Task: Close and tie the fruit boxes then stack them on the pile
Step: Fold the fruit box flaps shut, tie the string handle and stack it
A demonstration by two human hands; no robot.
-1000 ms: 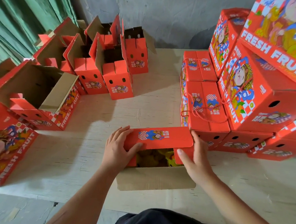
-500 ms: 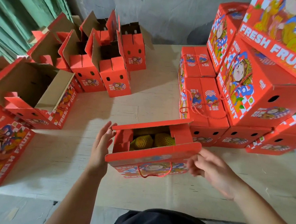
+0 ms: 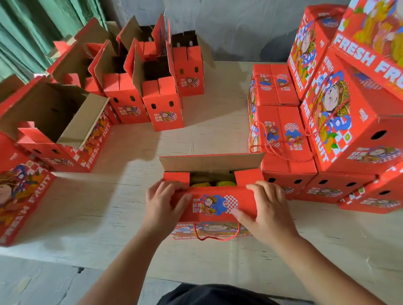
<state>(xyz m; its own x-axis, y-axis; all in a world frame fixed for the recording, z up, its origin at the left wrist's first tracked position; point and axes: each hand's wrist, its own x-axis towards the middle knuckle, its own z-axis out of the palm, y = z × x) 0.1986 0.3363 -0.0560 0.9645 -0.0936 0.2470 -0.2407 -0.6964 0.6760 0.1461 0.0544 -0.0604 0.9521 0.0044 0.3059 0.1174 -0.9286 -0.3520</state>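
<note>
The red fruit box (image 3: 212, 207) sits on the tabletop (image 3: 220, 134) right in front of you, just beside the pile of closed boxes (image 3: 339, 127) on your right. Its near flap (image 3: 213, 206) is folded down over the opening, the far flap (image 3: 210, 162) stands up, and yellow fruit (image 3: 225, 184) shows in the gap between them. Your left hand (image 3: 163, 203) grips the left end of the near flap, thumb on top. Your right hand (image 3: 266, 209) grips the right end the same way. A red cord handle (image 3: 216, 233) hangs on the near side, not yet tied.

I think the risk is the fruit: if it sits too high, the flap can press on it or spring up again when you let go. The far flap can also fold crooked over the small side tabs. On your left, open empty boxes (image 3: 138, 87) wait.
</note>
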